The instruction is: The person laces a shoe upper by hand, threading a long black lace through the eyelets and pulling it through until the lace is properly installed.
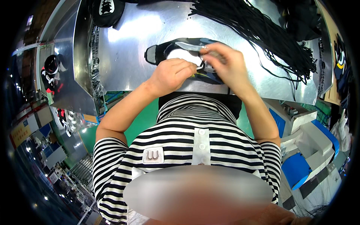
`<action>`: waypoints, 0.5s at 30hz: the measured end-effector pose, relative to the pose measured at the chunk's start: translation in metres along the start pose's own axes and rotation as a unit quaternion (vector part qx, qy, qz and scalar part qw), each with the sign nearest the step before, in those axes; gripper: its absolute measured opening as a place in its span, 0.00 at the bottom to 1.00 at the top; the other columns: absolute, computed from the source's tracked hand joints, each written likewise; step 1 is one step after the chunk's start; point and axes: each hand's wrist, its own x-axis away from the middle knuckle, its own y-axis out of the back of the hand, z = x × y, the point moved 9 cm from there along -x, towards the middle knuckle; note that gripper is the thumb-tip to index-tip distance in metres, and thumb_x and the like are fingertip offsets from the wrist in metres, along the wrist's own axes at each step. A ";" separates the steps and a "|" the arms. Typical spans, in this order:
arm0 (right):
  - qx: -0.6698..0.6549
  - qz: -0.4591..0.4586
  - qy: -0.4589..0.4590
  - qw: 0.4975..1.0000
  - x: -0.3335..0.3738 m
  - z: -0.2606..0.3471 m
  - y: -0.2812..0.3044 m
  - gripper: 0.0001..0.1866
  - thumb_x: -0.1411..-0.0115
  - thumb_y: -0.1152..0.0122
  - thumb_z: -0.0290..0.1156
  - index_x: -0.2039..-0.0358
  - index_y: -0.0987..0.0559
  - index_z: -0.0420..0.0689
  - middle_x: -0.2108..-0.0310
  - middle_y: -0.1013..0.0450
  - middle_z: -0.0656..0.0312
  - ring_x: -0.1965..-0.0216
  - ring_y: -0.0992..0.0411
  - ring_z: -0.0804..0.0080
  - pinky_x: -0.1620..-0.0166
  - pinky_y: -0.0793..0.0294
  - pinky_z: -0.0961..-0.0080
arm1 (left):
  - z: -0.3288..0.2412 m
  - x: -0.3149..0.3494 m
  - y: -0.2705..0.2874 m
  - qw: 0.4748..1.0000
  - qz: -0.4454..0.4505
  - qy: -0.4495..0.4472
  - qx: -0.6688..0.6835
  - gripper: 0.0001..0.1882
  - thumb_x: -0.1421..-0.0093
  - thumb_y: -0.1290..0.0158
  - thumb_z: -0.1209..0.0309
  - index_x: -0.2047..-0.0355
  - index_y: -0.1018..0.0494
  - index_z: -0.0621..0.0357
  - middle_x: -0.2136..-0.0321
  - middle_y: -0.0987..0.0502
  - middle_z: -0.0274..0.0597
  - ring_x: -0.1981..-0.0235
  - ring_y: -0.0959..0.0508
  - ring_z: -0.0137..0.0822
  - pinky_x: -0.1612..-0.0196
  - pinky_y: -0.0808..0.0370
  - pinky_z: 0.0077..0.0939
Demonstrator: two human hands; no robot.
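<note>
Glare is streaking the smooth metal table (123,67) beneath me. My left hand (172,75) is curling tightly, fingertips pinching the near edge of a dark shoe upper (162,52); my right hand (228,62) is bending blurred fingers over it, and I cannot tell whether they are gripping anything. The upper is lying around a white middle, its left end a grey textured tab. Beyond, stringy black laces (258,39) are fanning out rightward.

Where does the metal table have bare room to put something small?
The table is bare left of the shoe upper, nearer than the black shoe; a smaller patch lies between the right hand and the cords. Crowded: the middle and far right corner.
</note>
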 end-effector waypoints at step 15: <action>-0.129 0.074 -0.064 0.987 -0.021 -0.015 -0.024 0.06 0.40 0.39 0.22 0.62 0.19 0.38 0.64 0.24 0.67 0.69 0.31 0.85 0.64 0.32 0.88 | 0.035 0.001 0.016 0.958 -0.057 0.280 0.013 0.17 0.38 0.42 0.63 0.52 0.27 0.57 0.73 0.24 0.44 0.71 0.29 0.42 0.58 0.32 0.37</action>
